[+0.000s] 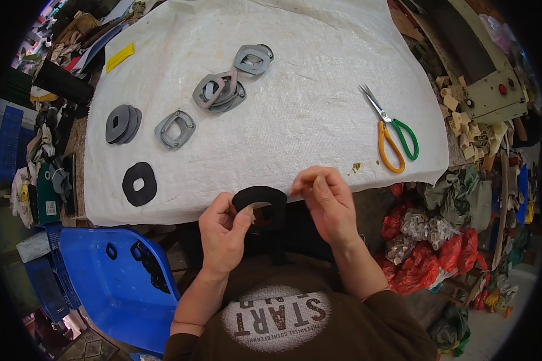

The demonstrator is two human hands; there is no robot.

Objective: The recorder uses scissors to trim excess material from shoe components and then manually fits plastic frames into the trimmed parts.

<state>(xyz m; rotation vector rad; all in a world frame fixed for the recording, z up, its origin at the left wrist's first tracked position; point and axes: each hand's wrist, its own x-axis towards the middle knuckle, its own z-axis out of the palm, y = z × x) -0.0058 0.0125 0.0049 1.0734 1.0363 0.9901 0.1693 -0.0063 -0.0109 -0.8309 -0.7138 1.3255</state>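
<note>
My left hand [223, 233] pinches a black ring-shaped pad [260, 195] at the table's near edge, thumb on its front. Just right of the pad is my right hand [327, 201], its fingers bent in and the thumb against them; whatever they hold, if anything, is too small to make out. A flat black pad with a square hole [140, 184] lies on the white cloth [253, 132] to the left. Behind it is a small stack of dark grey pads [122, 124]. One grey frame [174, 130] lies alone, and several more grey frames [220, 93] overlap farther back.
Scissors [386, 127] with orange and green handles lie at the right, points away. A yellow strip [120, 58] is at the far left. Below the table's left corner stands a blue tub [111, 295] with black rings inside. Red bags [424, 262] sit at lower right.
</note>
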